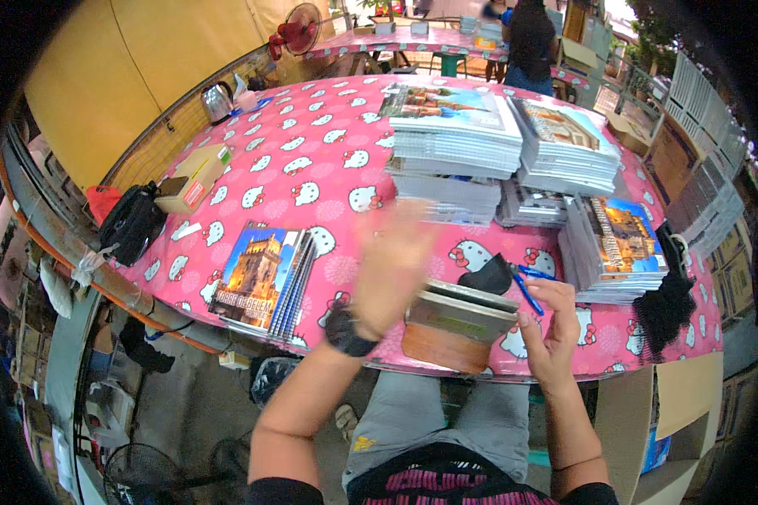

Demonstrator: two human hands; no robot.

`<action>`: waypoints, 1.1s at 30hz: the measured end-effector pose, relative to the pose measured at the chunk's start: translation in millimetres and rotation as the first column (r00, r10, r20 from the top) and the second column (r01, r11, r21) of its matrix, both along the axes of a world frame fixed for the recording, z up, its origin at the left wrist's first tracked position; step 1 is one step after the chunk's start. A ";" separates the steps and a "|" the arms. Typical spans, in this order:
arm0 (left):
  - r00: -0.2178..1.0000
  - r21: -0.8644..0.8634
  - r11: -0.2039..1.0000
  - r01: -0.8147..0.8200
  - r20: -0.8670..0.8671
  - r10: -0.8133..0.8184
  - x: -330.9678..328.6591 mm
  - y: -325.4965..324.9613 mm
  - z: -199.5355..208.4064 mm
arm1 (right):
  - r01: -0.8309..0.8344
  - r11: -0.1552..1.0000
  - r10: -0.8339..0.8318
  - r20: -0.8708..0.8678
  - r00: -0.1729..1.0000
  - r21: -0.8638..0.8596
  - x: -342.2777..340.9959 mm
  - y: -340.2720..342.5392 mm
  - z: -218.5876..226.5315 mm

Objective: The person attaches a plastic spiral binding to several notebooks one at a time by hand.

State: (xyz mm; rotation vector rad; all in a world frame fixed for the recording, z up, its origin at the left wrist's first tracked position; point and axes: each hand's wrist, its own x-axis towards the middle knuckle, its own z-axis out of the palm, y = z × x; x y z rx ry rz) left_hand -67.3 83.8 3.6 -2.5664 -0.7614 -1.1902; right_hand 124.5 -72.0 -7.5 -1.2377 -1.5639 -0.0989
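Observation:
My left hand [396, 265], with a black band on its wrist, is over the table and smeared by motion. Its fingers cannot be made out. Just right of it, near the front edge, lies a small stack of booklets or cards [463, 316] with a grey-green face and a wood-brown lower part; its exact kind is unclear. My right hand [553, 332] is at the right end of that stack, fingers curled but apart, with nothing visible between them. Beyond it are blue pens [527, 291] and a piece of black cloth [487, 274].
Several picture-covered notebooks [265, 282] lie fanned on the left. Tall notebook stacks [455, 126] stand at the back, another stack [615, 248] at the right beside black fabric [665, 311]. A black bag [133, 223] and carton [194, 178] edge the left; an open cardboard box [682, 400] stands low right.

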 end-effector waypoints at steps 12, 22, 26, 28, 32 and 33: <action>0.757 0.162 0.854 0.494 -0.564 -0.331 122.7 -31.7 14.1 | -0.351 0.838 0.463 0.204 0.863 -0.418 -14.4 17.2 73.8; 0.798 0.262 0.831 0.491 -0.518 -0.308 114.3 -16.6 8.2 | -0.471 0.826 0.523 0.110 0.845 -0.308 -23.3 28.2 53.1; 0.802 0.250 0.834 0.493 -0.501 -0.324 112.7 -12.9 0.8 | -0.430 0.847 0.474 0.077 0.877 -0.313 -25.0 28.6 48.3; 0.798 0.243 0.838 0.488 -0.514 -0.316 113.6 -10.9 -2.8 | -0.439 0.835 0.489 0.080 0.869 -0.332 -23.6 29.5 47.6; 0.792 0.258 0.830 0.495 -0.528 -0.308 119.3 -10.8 -5.8 | -0.473 0.816 0.513 0.039 0.857 -0.332 -19.8 31.3 42.7; 0.797 0.224 0.842 0.492 -0.504 -0.332 118.7 -11.2 -6.1 | -0.448 0.829 0.495 0.068 0.866 -0.335 -21.6 29.6 44.8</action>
